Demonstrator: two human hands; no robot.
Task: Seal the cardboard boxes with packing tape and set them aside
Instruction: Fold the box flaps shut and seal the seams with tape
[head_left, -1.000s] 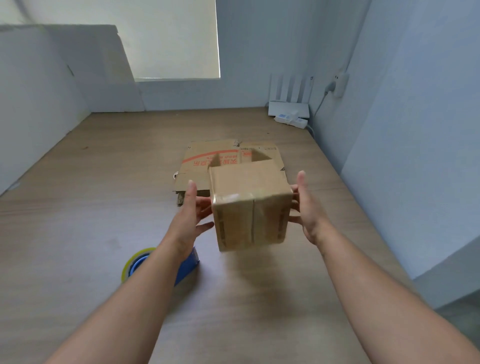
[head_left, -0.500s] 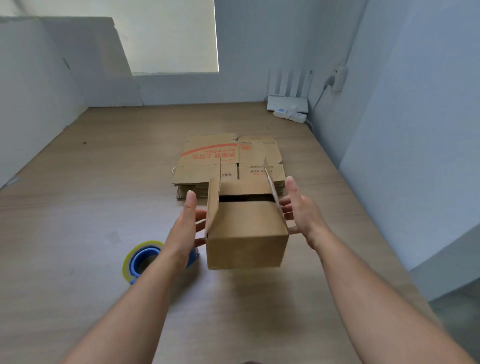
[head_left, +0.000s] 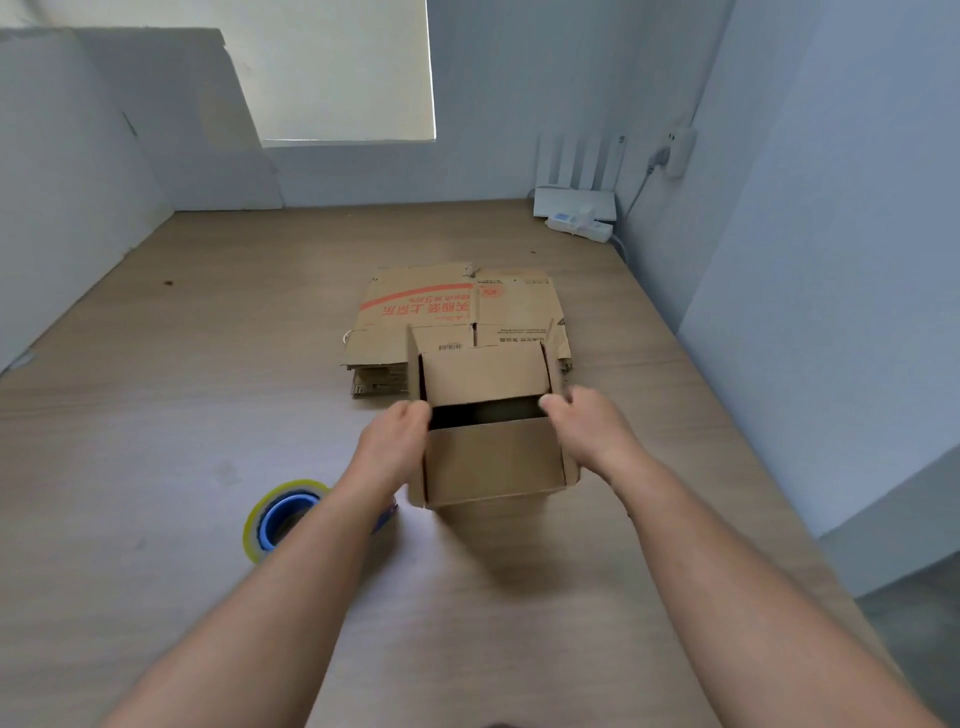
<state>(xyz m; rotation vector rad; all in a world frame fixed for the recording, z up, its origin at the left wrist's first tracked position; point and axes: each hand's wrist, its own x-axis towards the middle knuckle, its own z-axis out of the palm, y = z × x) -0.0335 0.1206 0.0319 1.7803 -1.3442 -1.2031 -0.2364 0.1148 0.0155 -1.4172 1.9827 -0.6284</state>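
My left fingers (head_left: 415, 414) and right fingers (head_left: 555, 402) grip the box (head_left: 493, 462) by its side flaps; top's open, untaped. Tape roll (head_left: 260, 525) sits on the desk (head_left: 156, 415), flat boxes (head_left: 457, 306) left to do.

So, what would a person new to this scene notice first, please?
First, the small cardboard box in the middle of the wooden table, its top open, with the left hand and right hand gripping its side flaps. Next, the yellow and blue tape roll lying on the table to the left of the box, partly behind the left forearm. Behind the box lies a stack of flattened cartons with red print.
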